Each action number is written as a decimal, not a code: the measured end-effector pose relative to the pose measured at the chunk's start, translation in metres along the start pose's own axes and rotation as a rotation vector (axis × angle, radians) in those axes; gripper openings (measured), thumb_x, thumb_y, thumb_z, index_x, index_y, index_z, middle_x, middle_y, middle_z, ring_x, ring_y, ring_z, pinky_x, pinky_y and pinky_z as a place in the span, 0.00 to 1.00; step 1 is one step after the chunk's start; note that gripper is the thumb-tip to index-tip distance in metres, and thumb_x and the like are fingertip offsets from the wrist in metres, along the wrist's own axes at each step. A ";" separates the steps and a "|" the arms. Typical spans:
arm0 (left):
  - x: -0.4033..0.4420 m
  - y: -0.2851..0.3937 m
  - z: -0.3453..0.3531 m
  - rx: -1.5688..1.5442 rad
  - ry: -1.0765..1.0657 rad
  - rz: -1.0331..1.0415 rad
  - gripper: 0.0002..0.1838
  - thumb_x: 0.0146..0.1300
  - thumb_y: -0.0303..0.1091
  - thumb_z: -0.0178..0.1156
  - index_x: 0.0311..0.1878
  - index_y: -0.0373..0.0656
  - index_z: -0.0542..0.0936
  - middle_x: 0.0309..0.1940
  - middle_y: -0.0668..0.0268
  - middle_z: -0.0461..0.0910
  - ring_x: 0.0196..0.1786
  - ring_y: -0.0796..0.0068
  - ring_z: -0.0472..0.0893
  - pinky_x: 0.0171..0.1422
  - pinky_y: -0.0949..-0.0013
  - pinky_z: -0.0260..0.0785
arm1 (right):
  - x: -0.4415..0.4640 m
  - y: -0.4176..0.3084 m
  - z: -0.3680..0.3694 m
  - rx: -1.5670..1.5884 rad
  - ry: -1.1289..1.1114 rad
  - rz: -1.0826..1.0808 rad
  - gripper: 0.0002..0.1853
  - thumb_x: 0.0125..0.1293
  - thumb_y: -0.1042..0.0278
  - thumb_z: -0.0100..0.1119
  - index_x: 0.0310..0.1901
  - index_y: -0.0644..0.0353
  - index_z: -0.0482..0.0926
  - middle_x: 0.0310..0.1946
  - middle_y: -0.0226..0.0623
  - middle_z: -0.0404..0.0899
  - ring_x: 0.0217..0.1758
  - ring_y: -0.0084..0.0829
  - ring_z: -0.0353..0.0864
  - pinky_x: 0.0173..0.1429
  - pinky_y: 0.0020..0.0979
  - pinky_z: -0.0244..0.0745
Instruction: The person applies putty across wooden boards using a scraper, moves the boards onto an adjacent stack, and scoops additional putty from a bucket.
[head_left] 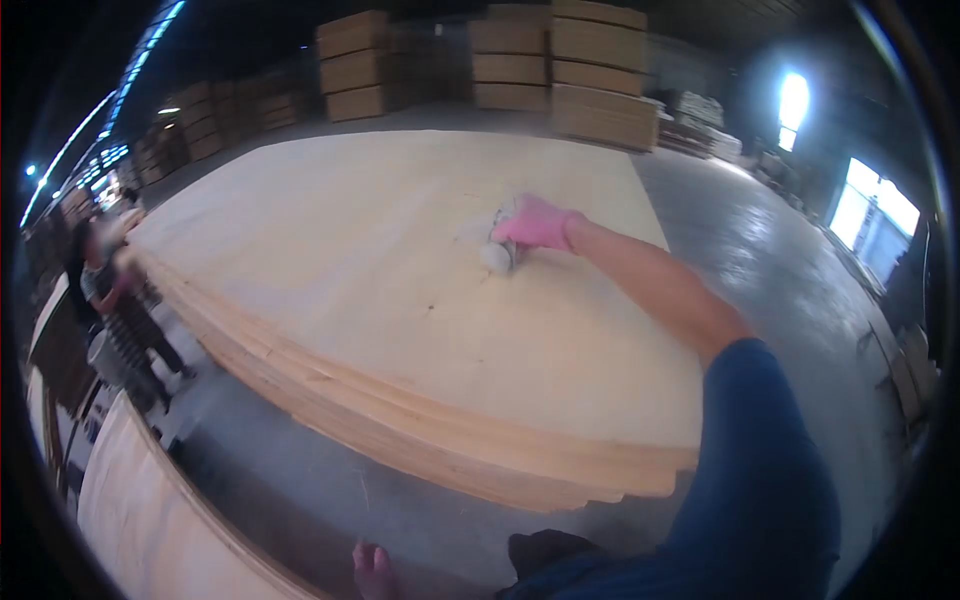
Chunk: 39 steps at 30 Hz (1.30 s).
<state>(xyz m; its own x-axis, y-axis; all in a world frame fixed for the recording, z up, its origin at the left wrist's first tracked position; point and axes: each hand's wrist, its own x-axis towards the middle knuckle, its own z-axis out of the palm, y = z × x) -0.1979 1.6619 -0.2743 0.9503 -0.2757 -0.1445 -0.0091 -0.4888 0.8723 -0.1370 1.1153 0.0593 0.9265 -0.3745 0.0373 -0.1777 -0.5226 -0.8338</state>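
In a pink glove, my right hand (540, 222) is closed around a small grey-white tool (503, 213) with a pale rounded part at its lower end. The tool is down at the top sheet of a stack of plywood (380, 300); its exact kind is blurred. A few small dark marks and thin lines show on the pale wood around it. My left hand (373, 570) hangs low at the bottom edge, apart from the stack. Its fingers are smeared and partly cut off, and I see nothing clear in them.
Another wooden sheet (160, 510) stands at lower left. Two people (120, 290) are beside the stack's far left corner. Tall piles of boards (600, 60) rise behind. Grey concrete floor (770, 270) runs along the right, towards bright windows.
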 end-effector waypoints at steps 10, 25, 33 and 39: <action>0.246 0.014 -0.077 -0.052 -0.113 0.179 0.20 0.72 0.37 0.58 0.63 0.35 0.77 0.49 0.52 0.85 0.51 0.63 0.84 0.56 0.66 0.75 | -0.024 -0.059 0.081 -0.629 0.082 -0.153 0.22 0.62 0.55 0.64 0.53 0.59 0.85 0.43 0.40 0.88 0.43 0.40 0.85 0.54 0.36 0.78; 0.630 0.079 -0.379 0.091 0.512 1.285 0.14 0.67 0.24 0.52 0.53 0.33 0.80 0.44 0.50 0.84 0.48 0.53 0.82 0.55 0.58 0.74 | 0.260 -0.252 0.298 0.090 0.206 -0.050 0.18 0.63 0.67 0.72 0.52 0.64 0.81 0.44 0.34 0.85 0.47 0.26 0.84 0.49 0.29 0.81; 0.922 0.166 -0.584 0.327 0.496 1.098 0.24 0.61 0.25 0.58 0.62 0.35 0.76 0.55 0.48 0.79 0.62 0.43 0.75 0.67 0.50 0.67 | 0.579 -0.352 0.393 0.034 0.273 -0.142 0.18 0.65 0.60 0.71 0.50 0.63 0.81 0.42 0.34 0.84 0.45 0.26 0.85 0.48 0.33 0.86; 1.097 0.155 -0.630 0.777 0.305 0.978 0.27 0.62 0.37 0.62 0.63 0.36 0.73 0.61 0.48 0.76 0.65 0.44 0.73 0.71 0.46 0.63 | 0.833 -0.342 0.414 0.177 0.397 -0.135 0.16 0.65 0.64 0.69 0.50 0.64 0.81 0.42 0.37 0.85 0.44 0.30 0.87 0.50 0.34 0.87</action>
<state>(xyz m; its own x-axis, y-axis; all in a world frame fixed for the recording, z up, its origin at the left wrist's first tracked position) 1.0394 1.8053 -0.0028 0.4773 -0.6418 0.6003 -0.8193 -0.5720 0.0400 0.8327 1.2994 0.1471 0.7323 -0.5946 0.3319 0.0275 -0.4613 -0.8868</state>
